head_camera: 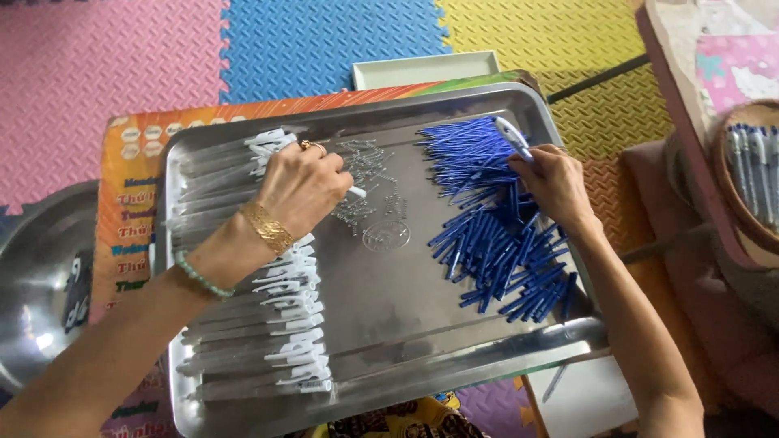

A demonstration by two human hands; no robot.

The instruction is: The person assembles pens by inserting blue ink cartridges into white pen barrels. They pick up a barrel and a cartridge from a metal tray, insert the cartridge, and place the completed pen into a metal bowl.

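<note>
A large steel tray point(381, 300) lies before me. Along its left side lie rows of clear pen barrels with white clips point(284, 324). Several small metal springs point(369, 182) are scattered at the tray's upper middle. On the right is a heap of blue pen parts point(495, 243). My left hand point(300, 186), wearing a gold bracelet and a bead bracelet, rests over the barrels near the springs and pinches a thin white piece. My right hand point(556, 182) sits on top of the blue heap and holds a partly assembled pen point(513, 136) with a clear and blue body.
The tray sits on an orange printed board point(130, 203) over coloured foam floor mats point(114, 57). A round steel bowl point(36, 284) is at the left. A white shallow tray point(426, 69) lies beyond. A woven basket with finished pens point(751, 174) stands at the right.
</note>
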